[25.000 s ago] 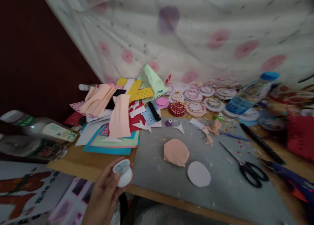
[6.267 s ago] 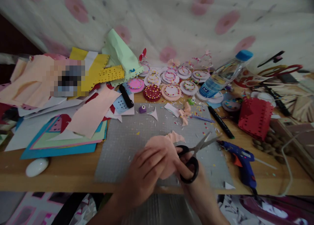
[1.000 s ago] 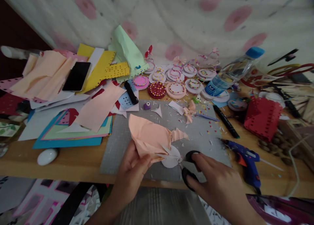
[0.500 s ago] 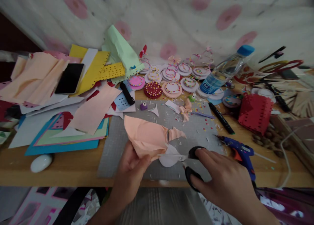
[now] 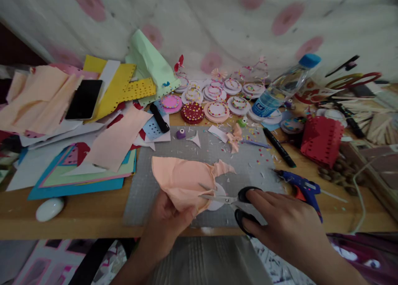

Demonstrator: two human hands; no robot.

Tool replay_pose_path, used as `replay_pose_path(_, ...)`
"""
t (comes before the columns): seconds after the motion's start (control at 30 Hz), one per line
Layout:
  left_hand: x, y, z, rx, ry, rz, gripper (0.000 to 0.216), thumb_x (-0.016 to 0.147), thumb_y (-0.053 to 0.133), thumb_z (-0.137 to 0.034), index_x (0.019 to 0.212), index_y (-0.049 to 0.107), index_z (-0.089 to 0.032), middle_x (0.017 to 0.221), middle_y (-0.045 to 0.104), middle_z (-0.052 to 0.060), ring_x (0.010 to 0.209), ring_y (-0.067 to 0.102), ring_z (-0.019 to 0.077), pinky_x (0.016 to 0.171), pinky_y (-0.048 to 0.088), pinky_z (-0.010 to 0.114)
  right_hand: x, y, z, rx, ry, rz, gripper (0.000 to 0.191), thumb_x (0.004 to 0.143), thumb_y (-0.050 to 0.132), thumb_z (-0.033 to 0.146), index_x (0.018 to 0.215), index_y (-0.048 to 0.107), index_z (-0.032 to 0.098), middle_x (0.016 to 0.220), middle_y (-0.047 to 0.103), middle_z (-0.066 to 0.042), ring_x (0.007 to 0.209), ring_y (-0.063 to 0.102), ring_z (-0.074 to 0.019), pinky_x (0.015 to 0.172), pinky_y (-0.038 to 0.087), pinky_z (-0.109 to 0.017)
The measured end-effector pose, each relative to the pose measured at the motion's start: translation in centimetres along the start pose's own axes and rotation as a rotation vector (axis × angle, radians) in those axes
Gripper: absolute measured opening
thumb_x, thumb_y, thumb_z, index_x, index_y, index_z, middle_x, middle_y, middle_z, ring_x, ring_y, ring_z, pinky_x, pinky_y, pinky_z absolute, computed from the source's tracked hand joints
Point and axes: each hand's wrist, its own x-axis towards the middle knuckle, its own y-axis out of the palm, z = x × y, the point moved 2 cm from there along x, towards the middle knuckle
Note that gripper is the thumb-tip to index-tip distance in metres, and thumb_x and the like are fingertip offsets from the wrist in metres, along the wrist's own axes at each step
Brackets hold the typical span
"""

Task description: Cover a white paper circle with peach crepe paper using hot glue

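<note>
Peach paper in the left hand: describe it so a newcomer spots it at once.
Find the grey mat on the wooden table. Over its near half, the left hand holds crinkled peach paper, open scissors at its right edge. Unlike the loose peach strip on the paper pile, this piece alone is hand-held.

On the left side of the table (image 5: pixel 93 218), a black smartphone (image 5: pixel 84 99) lies next to yellow paper (image 5: pixel 115 88). On the right, a plastic bottle (image 5: pixel 265 104) is near the flowered curtain (image 5: pixel 192 23), and a black marker (image 5: pixel 280 147) lies between this bottle and a blue glue gun (image 5: pixel 300 181).
</note>
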Motion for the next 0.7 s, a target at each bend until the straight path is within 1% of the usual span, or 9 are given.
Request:
replay_pose_path(0.1, 0.1, 0.2, 0.1, -0.054, -0.021, 0.016, 0.047, 0.065, 0.085, -0.021, 0.109, 0.067, -0.021, 0.112, 0.074, 0.007, 0.104, 0.07, 0.028, 0.089, 0.059, 0.038, 0.2, -0.2, -0.2, -0.014, -0.052, -0.006, 0.04, 0.102, 0.025, 0.037, 0.078, 0.054, 0.023, 0.056, 0.062, 0.004, 0.047, 0.06, -0.0154, 0.05, 0.031, -0.031)
replay_pose_path(0.17, 0.3, 0.2, 0.1, -0.058, -0.033, 0.043, 0.049, 0.065, 0.086, -0.023, 0.11, 0.068, -0.021, 0.115, 0.073, 0.008, 0.108, 0.068, 0.03, 0.091, 0.058, 0.041, 0.0, -0.3, -0.4, -0.024, -0.085, -0.012, 0.044, 0.104, 0.023, 0.038, 0.077, 0.053, 0.024, 0.055, 0.062, 0.004, 0.046, 0.058, -0.0147, 0.05, 0.029, -0.031)
replay_pose_path(0.3, 0.6, 0.2, -0.2, -0.062, -0.057, 0.078, 0.05, 0.065, 0.085, -0.023, 0.112, 0.068, -0.021, 0.117, 0.072, 0.009, 0.112, 0.066, 0.0314, 0.096, 0.055, 0.044, -0.2, -0.4, -0.6, -0.04, -0.103, -0.008, 0.043, 0.105, 0.023, 0.036, 0.078, 0.053, 0.023, 0.058, 0.064, 0.005, 0.047, 0.057, -0.0146, 0.053, 0.028, -0.031)
replay_pose_path(0.4, 0.7, 0.4, -0.4, -0.051, -0.086, 0.112, 0.048, 0.066, 0.085, -0.023, 0.111, 0.068, -0.019, 0.115, 0.073, 0.01, 0.112, 0.066, 0.0316, 0.099, 0.053, 0.045, 0.2, -0.4, -0.4, -0.055, -0.047, -0.006, 0.042, 0.103, 0.024, 0.039, 0.079, 0.055, 0.023, 0.062, 0.066, 0.002, 0.053, 0.06, -0.017, 0.058, 0.03, -0.032)
replay_pose_path(0.5, 0.7, 0.4, -0.1, -0.042, -0.111, 0.166, 0.048, 0.068, 0.084, -0.023, 0.113, 0.067, -0.02, 0.118, 0.072, 0.01, 0.113, 0.066, 0.0312, 0.101, 0.052, 0.045, 0.5, -0.2, -0.1, -0.049, -0.004, 0.005, 0.042, 0.1, 0.026, 0.044, 0.082, 0.057, 0.022, 0.066, 0.067, 0.001, 0.059, 0.062, -0.0198, 0.061, 0.031, -0.033)
replay_pose_path(0.6, 0.6, 0.5, 0.0, -0.058, -0.094, 0.162, 0.049, 0.069, 0.084, -0.023, 0.115, 0.066, -0.02, 0.118, 0.072, 0.01, 0.112, 0.067, 0.0296, 0.099, 0.054, 0.043, 0.5, -0.1, 0.0, -0.022, -0.045, 0.015, 0.043, 0.102, 0.025, 0.042, 0.079, 0.055, 0.023, 0.063, 0.065, 0.002, 0.056, 0.059, -0.0184, 0.059, 0.029, -0.033)
replay_pose_path(0.7, 0.3, 1.1, -0.6, -0.089, -0.106, 0.157, 0.05, 0.07, 0.082, -0.02, 0.117, 0.065, -0.02, 0.12, 0.071, 0.009, 0.112, 0.067, 0.0284, 0.096, 0.056, 0.039, 0.1, -0.1, -0.2, 0.003, -0.097, 0.009, 0.043, 0.104, 0.023, 0.038, 0.075, 0.052, 0.024, 0.056, 0.059, 0.004, 0.05, 0.055, -0.0162, 0.057, 0.026, -0.032)
